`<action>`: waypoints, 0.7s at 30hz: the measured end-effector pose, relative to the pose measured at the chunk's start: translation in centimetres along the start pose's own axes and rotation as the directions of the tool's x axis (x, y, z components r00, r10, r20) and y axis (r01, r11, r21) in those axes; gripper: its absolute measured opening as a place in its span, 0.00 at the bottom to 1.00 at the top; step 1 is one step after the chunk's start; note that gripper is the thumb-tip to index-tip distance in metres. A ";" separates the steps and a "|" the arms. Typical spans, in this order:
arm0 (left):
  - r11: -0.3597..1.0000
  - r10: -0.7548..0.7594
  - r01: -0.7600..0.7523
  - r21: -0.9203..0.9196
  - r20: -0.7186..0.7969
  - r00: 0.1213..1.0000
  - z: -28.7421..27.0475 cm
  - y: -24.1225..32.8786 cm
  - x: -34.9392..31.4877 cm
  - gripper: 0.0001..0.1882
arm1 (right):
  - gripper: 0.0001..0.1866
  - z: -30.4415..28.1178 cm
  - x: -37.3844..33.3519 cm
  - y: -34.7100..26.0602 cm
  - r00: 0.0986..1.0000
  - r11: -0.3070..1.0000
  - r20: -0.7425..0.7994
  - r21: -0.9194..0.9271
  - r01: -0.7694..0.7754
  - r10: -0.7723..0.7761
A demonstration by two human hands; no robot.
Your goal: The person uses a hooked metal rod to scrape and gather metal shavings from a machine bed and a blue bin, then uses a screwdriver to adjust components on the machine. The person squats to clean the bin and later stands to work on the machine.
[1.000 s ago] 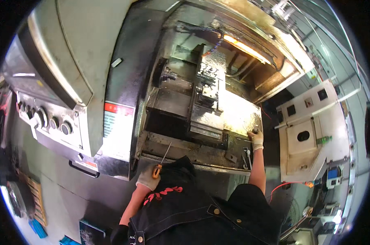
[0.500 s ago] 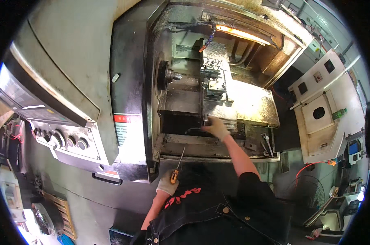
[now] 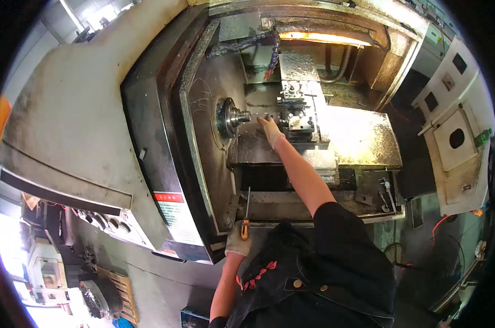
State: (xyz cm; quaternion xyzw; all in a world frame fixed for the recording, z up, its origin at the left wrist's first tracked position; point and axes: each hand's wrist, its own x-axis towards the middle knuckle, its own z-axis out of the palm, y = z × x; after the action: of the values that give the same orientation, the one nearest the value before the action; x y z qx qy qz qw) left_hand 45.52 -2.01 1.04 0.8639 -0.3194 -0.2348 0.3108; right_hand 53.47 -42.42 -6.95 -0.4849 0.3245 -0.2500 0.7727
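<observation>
A screwdriver (image 3: 245, 228) with an orange-and-black handle and a long thin shaft points upward in my left hand (image 3: 237, 244), which is gloved and closed round the handle near the lathe's front sill. My right hand (image 3: 271, 133), in a pale glove, reaches deep into the lathe between the chuck (image 3: 227, 118) and the tool post (image 3: 300, 121). Its fingers are bent together close to the shiny stepped workpiece (image 3: 240, 117) at the chuck's centre. What they pinch, if anything, is too small to make out.
An orange-tipped coolant hose (image 3: 271, 65) hangs above the tool post. The pale carriage cover (image 3: 362, 136) stretches to the right. Calipers (image 3: 388, 194) and a wrench lie on the right front ledge. At left stands the machine's dark sliding door (image 3: 154, 109).
My right hand has moved up and inward, from the front of the carriage to beside the chuck. My left hand keeps the screwdriver. The whole view has shifted and turned.
</observation>
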 end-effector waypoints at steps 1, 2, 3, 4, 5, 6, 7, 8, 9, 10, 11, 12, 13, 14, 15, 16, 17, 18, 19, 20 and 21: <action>0.999 -0.006 0.006 0.033 -0.006 1.000 0.1 0.5 0.5 0.24 | 0.27 0.6 1.6 -0.1 0.999 0.999 -0.020 -0.022 0.048 -0.049; 0.998 -0.012 0.013 0.065 -0.015 1.000 0.2 0.9 1.1 0.25 | 0.27 1.2 3.3 0.2 0.994 0.993 -0.032 -0.053 0.102 -0.104; 0.996 -0.014 0.016 0.091 -0.019 1.000 0.3 1.7 1.8 0.25 | 0.27 1.5 4.7 0.5 0.986 0.984 -0.048 -0.091 0.154 -0.159; 0.984 -0.123 0.117 0.136 0.039 0.992 0.3 2.8 2.7 0.26 | 0.28 1.6 6.0 0.9 0.971 0.965 -0.046 -0.130 0.228 -0.235; 0.977 -0.133 0.123 0.174 0.048 0.990 0.6 3.7 3.8 0.26 | 0.28 0.4 7.6 1.4 0.937 0.928 -0.036 -0.159 0.338 -0.347; 0.972 -0.128 0.114 0.204 0.060 0.990 1.0 4.6 4.9 0.26 | 0.28 -1.6 9.1 1.5 0.871 0.859 -0.015 -0.176 0.482 -0.491; 0.969 -0.118 0.097 0.229 0.079 0.990 1.7 5.8 6.1 0.26 | 0.29 -4.3 10.2 1.6 0.787 0.771 0.003 -0.198 0.605 -0.617; 0.945 -0.223 0.203 0.257 0.049 0.974 0.4 4.4 6.1 0.25 | 0.27 1.9 8.1 2.5 0.872 0.855 -0.046 -0.227 0.466 -0.488; 0.923 -0.294 0.275 0.268 0.035 0.955 -0.6 3.9 6.1 0.25 | 0.26 5.7 5.9 2.5 0.923 0.901 -0.107 -0.282 0.330 -0.371; 0.914 -0.324 0.301 0.271 0.047 0.945 -1.0 4.4 6.8 0.24 | 0.24 6.4 5.1 2.6 0.912 0.907 -0.121 -0.219 0.360 -0.392; 0.907 -0.339 0.316 0.280 0.037 0.940 -1.0 5.0 7.8 0.23 | 0.23 6.2 5.0 3.0 0.952 0.953 -0.122 -0.154 0.262 -0.281; 0.900 -0.344 0.321 0.295 0.029 0.939 -1.2 5.8 9.1 0.22 | 0.23 5.5 5.6 3.4 0.977 0.983 -0.123 -0.084 0.163 -0.173; 0.892 -0.351 0.328 0.311 0.019 0.936 -1.4 6.5 10.4 0.21 | 0.22 4.7 6.2 3.9 0.991 0.998 -0.115 -0.013 0.060 -0.061; 0.960 -0.153 0.121 0.251 0.111 0.982 1.1 11.7 13.1 0.21 | 0.17 -8.6 12.0 2.9 0.974 0.976 -0.156 0.124 0.181 -0.161; 0.965 -0.132 0.109 0.240 0.083 0.988 1.1 12.1 14.6 0.20 | 0.18 -8.2 12.2 3.2 0.938 0.919 -0.103 -0.262 0.295 -0.331; 0.966 -0.127 0.114 0.230 0.043 0.991 0.6 12.0 15.9 0.20 | 0.20 -6.1 11.5 3.6 0.890 0.711 0.024 -0.592 0.379 -0.455; 0.954 -0.154 0.148 0.260 0.006 0.988 0.0 11.5 16.8 0.20 | 0.21 -3.3 10.2 3.7 0.891 0.648 0.074 -0.660 0.380 -0.447; 0.945 -0.172 0.171 0.279 -0.019 0.985 -0.1 11.0 17.9 0.20 | 0.23 -1.3 8.7 3.4 0.889 0.569 0.115 -0.730 0.379 -0.444; 0.935 -0.197 0.203 0.291 -0.048 0.979 -0.5 10.1 18.5 0.20 | 0.25 1.3 6.3 2.9 0.938 0.724 0.055 -0.620 0.301 -0.343; 0.920 -0.220 0.234 0.313 -0.081 0.972 -0.9 9.5 18.8 0.21 | 0.27 3.5 3.9 2.0 0.974 0.849 0.009 -0.489 0.201 -0.225; 0.919 -0.216 0.225 0.323 -0.063 0.974 -0.4 10.5 19.1 0.21 | 0.29 2.5 3.3 1.0 0.991 0.931 -0.062 -0.355 0.088 -0.118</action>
State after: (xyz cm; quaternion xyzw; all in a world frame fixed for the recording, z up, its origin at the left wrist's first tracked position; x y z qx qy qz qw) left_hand 54.59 -21.48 4.58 0.9369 -0.2508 -0.2005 0.1382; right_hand 57.55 -42.88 -7.89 -0.6206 0.3696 -0.2481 0.6455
